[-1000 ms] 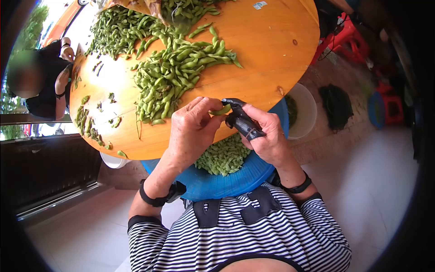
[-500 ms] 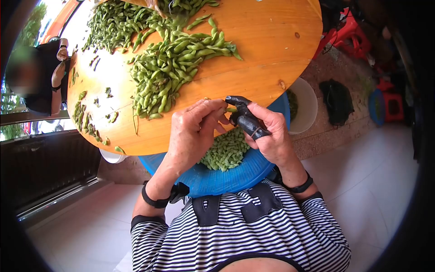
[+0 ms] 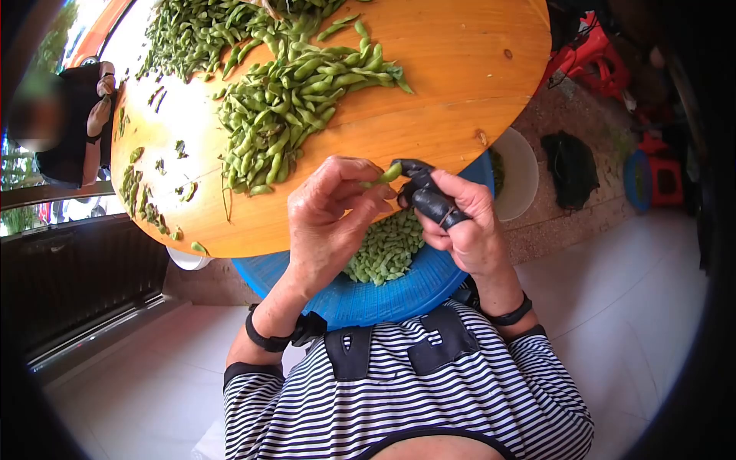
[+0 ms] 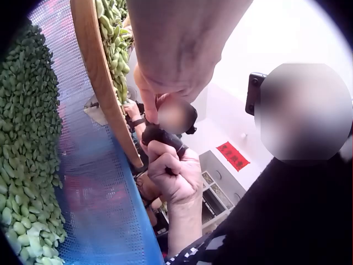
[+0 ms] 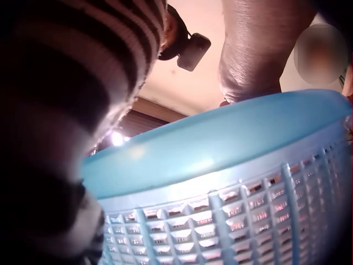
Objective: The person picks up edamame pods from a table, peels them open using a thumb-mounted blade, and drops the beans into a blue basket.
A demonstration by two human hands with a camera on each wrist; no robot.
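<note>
My left hand pinches a green soybean pod between its fingertips, above the near table edge. Facing it, my right hand is held with curled fingers, black covers wrapping its thumb and forefinger. The pod's free end lies right at the black fingertips. Beneath both hands sits a blue basket with shelled green beans in it. In the left wrist view, the right hand shows fist-like, and the beans fill the left side. Only the basket's side and rim show large in the right wrist view.
On the round wooden table lies a heap of pods, with a larger pile behind. Scattered pods lie at the left edge. Across sits another person. A white bucket and red stools stand on the right.
The pod now shows more plainly in the left fingertips, raised from between the black-covered fingers. The right hand has shifted a little to the right, and the view has moved slightly.
</note>
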